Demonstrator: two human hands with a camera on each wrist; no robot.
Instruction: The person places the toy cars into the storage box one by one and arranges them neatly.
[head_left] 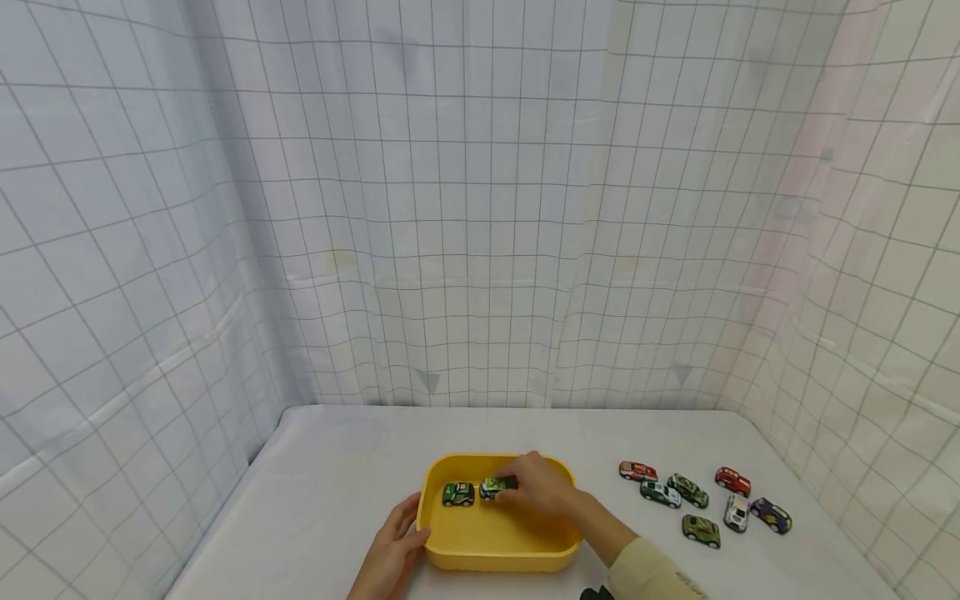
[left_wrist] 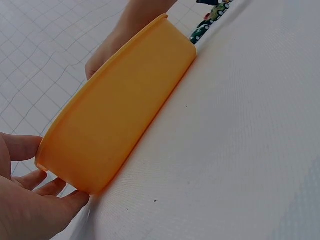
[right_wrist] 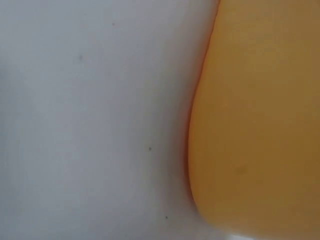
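Observation:
A yellow plastic tray [head_left: 457, 546] with raised walls stands on the white table. My left hand [head_left: 391, 543] grips its left end; in the left wrist view the thumb [left_wrist: 25, 148] lies at the rim and the fingers spread along the outer wall. Inside the tray, my right hand [head_left: 536, 485] pinches a white, green and blue toy car [head_left: 491, 488], partly covered by the fingers. To its left in the tray sits a green toy car [head_left: 458, 494]. Only the tray's outer wall [right_wrist: 260, 120] and tabletop show in the right wrist view.
Several more toy cars lie right of the tray, among them an orange-red one [head_left: 637, 472], an olive-green one [head_left: 701, 531], a white one [head_left: 737, 512] and a dark blue one [head_left: 771, 516]. White gridded curtains [head_left: 480, 250] surround the table's back and sides.

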